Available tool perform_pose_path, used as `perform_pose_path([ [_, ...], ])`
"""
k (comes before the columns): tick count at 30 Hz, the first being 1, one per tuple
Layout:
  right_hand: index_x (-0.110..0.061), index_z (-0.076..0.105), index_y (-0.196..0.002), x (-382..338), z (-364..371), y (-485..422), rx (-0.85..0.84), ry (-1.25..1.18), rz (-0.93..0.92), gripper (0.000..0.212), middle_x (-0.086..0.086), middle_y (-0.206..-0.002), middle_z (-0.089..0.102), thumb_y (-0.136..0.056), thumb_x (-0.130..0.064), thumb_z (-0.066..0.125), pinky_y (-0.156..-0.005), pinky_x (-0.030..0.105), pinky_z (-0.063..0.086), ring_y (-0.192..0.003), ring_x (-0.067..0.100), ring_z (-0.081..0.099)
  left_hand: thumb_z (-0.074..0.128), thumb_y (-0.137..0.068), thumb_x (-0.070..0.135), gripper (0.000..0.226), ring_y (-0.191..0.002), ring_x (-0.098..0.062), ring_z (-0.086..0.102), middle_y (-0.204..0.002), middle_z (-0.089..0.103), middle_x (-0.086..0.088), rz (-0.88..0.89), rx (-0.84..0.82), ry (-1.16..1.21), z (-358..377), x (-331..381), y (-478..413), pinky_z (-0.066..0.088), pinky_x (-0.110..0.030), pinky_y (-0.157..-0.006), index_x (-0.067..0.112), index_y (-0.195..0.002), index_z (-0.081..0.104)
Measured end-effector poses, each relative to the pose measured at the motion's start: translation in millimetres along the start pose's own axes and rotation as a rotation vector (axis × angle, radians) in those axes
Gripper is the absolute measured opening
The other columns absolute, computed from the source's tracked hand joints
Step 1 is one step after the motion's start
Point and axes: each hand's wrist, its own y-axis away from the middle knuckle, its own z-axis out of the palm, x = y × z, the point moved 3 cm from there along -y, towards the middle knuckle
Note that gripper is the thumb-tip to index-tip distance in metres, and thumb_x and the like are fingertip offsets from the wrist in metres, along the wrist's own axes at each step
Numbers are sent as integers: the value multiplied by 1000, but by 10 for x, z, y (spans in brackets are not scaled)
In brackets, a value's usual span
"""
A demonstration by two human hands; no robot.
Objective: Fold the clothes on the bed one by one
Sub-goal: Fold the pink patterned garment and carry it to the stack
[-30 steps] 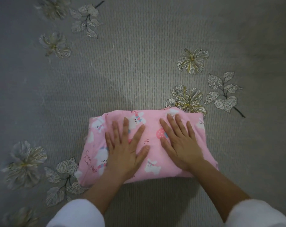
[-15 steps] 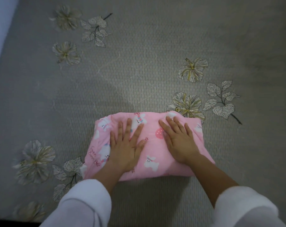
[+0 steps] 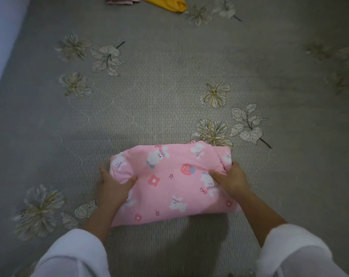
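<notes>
A folded pink garment (image 3: 169,182) printed with white bunnies, strawberries and flowers lies on the grey bed cover (image 3: 159,92) in front of me. My left hand (image 3: 112,187) grips its left end, thumb on top and fingers tucked under the edge. My right hand (image 3: 230,179) grips the right end the same way, thumb lying across the top. The fabric bunches a little at both grips.
At the far top edge lie a yellow garment (image 3: 167,4) and a pale pink one (image 3: 119,0). The bed cover carries printed flowers and leaves. A light wall or bed edge (image 3: 1,37) runs along the upper left. My white sleeves fill the bottom corners.
Both hands have left the top of the pink garment, where they pressed flat, and slid outward to grip its left and right ends. The view has tilted up, revealing clothes at the far edge.
</notes>
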Motion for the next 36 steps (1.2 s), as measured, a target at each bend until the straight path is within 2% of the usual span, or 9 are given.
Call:
perform_pose_path([
  [3, -3, 61, -99, -37, -100, 277, 35, 29, -33, 44, 15, -98, 66, -77, -39, 74, -95, 50, 44, -98, 34, 62, 84, -69, 18, 71, -108, -36, 60, -121, 60, -26, -84, -143, 158, -165, 26, 75, 48, -48, -94, -6, -127, 51],
  [6, -7, 58, -100, 19, -258, 638, 57, -6, -66, 37, 11, -97, 64, -80, -35, 72, -95, 49, 42, -97, 33, 60, 83, -69, 18, 46, -92, -33, 65, -101, 68, -23, -29, -201, 128, -330, 129, 347, 53, -46, -85, -3, -107, 66],
  [9, -11, 54, -93, 181, -541, 1011, 111, -29, -70, 31, 4, -87, 58, -82, -35, 70, -92, 47, 42, -95, 33, 59, 81, -58, 35, 54, -87, -32, 66, -88, 68, -16, 53, -197, 97, -436, 284, 773, 54, -40, -74, 2, -97, 66],
  [12, -15, 46, -82, 449, -916, 1368, 153, -71, -40, 32, 2, -80, 53, -82, -35, 71, -86, 45, 43, -90, 33, 59, 81, -68, 24, 45, -77, -25, 63, -78, 63, -4, 155, -218, 99, -441, 425, 1167, 45, -28, -60, 3, -103, 62],
  [16, -6, 56, -96, 922, -1466, 1753, 258, -158, 15, 35, 12, -92, 62, -81, -33, 73, -81, 41, 46, -91, 33, 60, 80, -73, 24, 47, -92, -31, 65, -99, 67, -14, 290, -271, 87, -270, 728, 1697, 51, -39, -80, 2, -110, 61],
  [20, -3, 59, -101, 1537, -1989, 2031, 415, -300, 73, 36, 14, -93, 65, -79, -27, 75, -69, 34, 43, -88, 33, 60, 69, -80, 35, 54, -88, -31, 60, -108, 63, -15, 504, -216, 57, 41, 1222, 2412, 39, -33, -71, 15, -121, 40],
  [26, -6, 62, -103, 2771, -2845, 2316, 617, -432, 164, 33, 7, -88, 62, -80, -27, 75, -66, 30, 36, -87, 32, 61, 38, -76, 35, 59, -85, -30, 55, -110, 57, -13, 893, -387, 35, 863, 1878, 3654, 40, -36, -71, 26, -133, 24],
  [32, -3, 62, -100, 4216, -3736, 2557, 704, -465, 220, 33, 15, -94, 66, -80, -26, 75, -67, 32, 39, -88, 35, 62, 52, -86, 27, 56, -93, -36, 57, -114, 56, -20, 1040, -448, -95, 1984, 2253, 5029, 49, -42, -81, 24, -135, 25],
  [36, -4, 62, -103, 5074, -4398, 2788, 763, -444, 257, 36, 15, -98, 67, -80, -28, 74, -69, 32, 40, -90, 34, 62, 54, -86, 20, 58, -97, -38, 56, -116, 56, -20, 1103, -494, -102, 2629, 2428, 5959, 46, -40, -83, 22, -137, 26],
])
